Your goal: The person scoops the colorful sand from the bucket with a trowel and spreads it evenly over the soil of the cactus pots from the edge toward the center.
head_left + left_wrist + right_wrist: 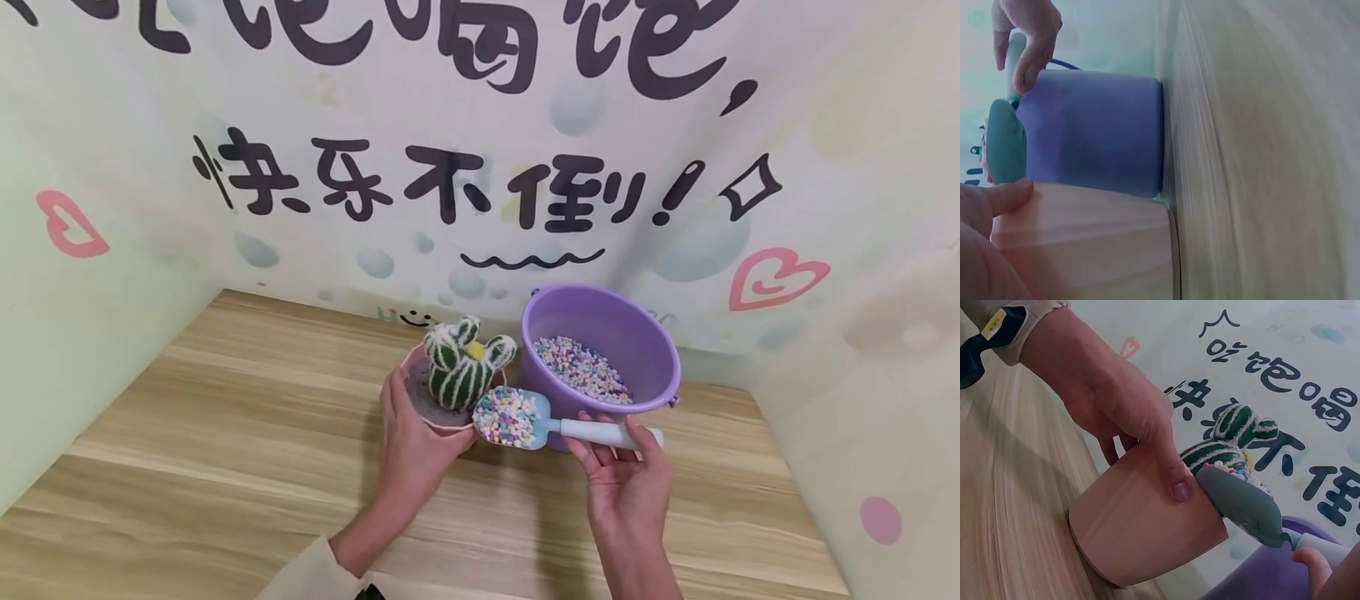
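Observation:
My left hand (416, 454) holds a pale pink flower pot (1138, 519) by its side, thumb and fingers spread around the wall just under the rim. A knitted-looking cactus (459, 382), green with white stripes and a yellow tuft, stands in the pot's grey fill (423, 402). My right hand (630, 492) grips a light blue scoop (543, 423) by its pale handle. Small multicoloured pebbles (504, 415) heap the scoop, whose front edge overlaps the pot's right rim in the head view. From the left wrist, the scoop's underside (1007, 144) shows beside my left thumb.
A purple bucket (607, 329) stands right behind the scoop, close beside the pot, with more coloured pebbles (581, 371) inside. The wood-grain tabletop (225, 450) meets a printed backdrop (315, 250) just behind them, with pale walls at both sides.

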Motion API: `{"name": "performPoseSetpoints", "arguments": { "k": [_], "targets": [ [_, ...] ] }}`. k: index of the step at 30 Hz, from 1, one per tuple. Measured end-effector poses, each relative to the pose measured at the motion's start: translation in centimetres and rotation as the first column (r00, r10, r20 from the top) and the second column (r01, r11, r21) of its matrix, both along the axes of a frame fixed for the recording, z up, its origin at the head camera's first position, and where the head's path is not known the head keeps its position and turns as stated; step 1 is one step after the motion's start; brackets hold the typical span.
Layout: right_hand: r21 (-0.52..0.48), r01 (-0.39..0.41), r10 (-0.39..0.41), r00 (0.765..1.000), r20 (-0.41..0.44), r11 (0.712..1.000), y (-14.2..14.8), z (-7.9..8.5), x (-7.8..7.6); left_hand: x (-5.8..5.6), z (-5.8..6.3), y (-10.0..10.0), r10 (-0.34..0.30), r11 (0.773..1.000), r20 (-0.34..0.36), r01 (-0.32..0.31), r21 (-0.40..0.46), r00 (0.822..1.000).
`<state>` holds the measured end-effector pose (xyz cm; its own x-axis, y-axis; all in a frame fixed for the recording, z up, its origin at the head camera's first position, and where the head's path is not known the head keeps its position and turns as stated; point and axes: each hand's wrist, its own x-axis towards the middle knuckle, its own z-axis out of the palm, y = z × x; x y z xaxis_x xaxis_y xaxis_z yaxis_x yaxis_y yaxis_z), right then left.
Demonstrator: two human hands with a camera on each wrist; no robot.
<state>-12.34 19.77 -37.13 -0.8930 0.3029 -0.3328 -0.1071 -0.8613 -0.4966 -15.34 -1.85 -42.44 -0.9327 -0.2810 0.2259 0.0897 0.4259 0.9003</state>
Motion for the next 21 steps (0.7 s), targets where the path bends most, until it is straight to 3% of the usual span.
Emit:
{"name": "performPoseSetpoints", "arguments": {
  "k": [5,15,21],
  "targets": [
    [0.020,0.010,-0.010,1.000,-0.012,1.000,-0.4,0.1,0.0,0.5,0.2,0.0,0.003,1.000,0.021,-0.003,-0.001,1.000],
    [0.081,0.041,-0.037,0.998,-0.048,0.996,-0.9,0.2,0.0,0.2,-0.1,-1.2,-0.088,0.996,0.068,0.089,-0.014,0.994],
    [0.105,0.047,-0.039,0.996,-0.082,0.993,-1.1,0.2,0.1,0.2,-0.2,-1.3,-0.087,0.996,0.065,0.088,-0.012,0.994]
  ]
}}
